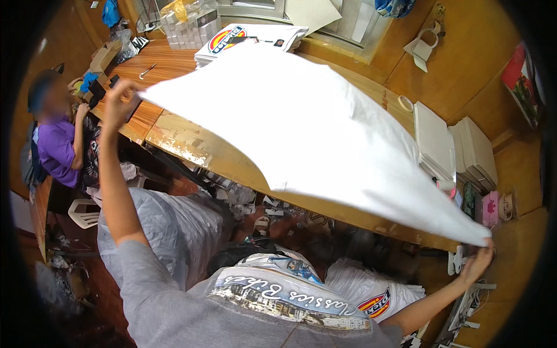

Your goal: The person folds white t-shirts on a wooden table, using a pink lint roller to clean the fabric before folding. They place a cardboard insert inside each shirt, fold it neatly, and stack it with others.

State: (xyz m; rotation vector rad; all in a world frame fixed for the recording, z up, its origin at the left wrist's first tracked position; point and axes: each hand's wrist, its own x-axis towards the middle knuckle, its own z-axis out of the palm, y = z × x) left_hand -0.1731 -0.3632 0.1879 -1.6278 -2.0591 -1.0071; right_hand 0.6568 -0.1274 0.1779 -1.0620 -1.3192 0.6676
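Note:
A plain white T-shirt (pixel 342 127) is stretched wide in the air above the wooden table (pixel 191 136). My left hand (pixel 120 103), raised at the far left, pinches one corner of it. Low at the right, my right hand (pixel 479 262) grips the opposite corner. Between them the cloth spreads out, slightly blurred at its edges, and covers much of the tabletop. Behind it lies a stack of folded white T-shirts (pixel 246 37) with a coloured print on top. More printed white shirts (pixel 374 290) are piled below the table's front edge, near my right arm.
Stacks of pale boards (pixel 435 142) and a tape roll (pixel 405 103) sit at the table's right. Small boxes (pixel 191 32) stand at the back, scissors (pixel 147 71) at the left. A person in purple (pixel 58 145) sits at the left. A large plastic-wrapped bundle (pixel 174 226) is below.

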